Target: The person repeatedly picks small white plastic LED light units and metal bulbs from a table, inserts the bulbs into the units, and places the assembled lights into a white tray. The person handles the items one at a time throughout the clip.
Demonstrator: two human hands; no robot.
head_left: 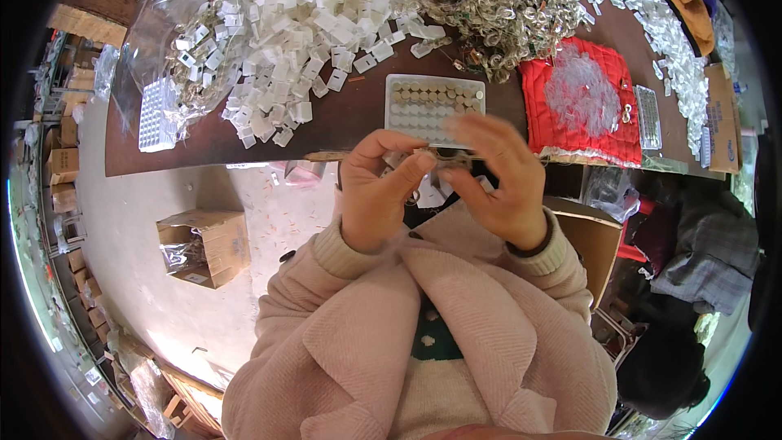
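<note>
In front of my chest, my left hand (379, 187) is closed, thumb and forefinger pinching a small clear and metallic piece (430, 155). A small metal ring (414, 197) hangs just below those fingers. My right hand (503, 183) is beside it, the thumb close to the piece; its fingers are smeared by motion, so their grip is unclear. Just beyond both hands lies a white tray (419, 122) with rows of round wells. Small round coin-like discs (432, 96) fill the far rows, and the right fingers cover part of its near right corner.
A large heap of clear plastic cases (285, 24) covers the table's left side. Tangled metal rings and chains (497, 8) are piled behind the tray. Clear plastic bits (582, 94) lie on a red cloth (542, 126) at right. An open cardboard box (224, 248) stands on the floor.
</note>
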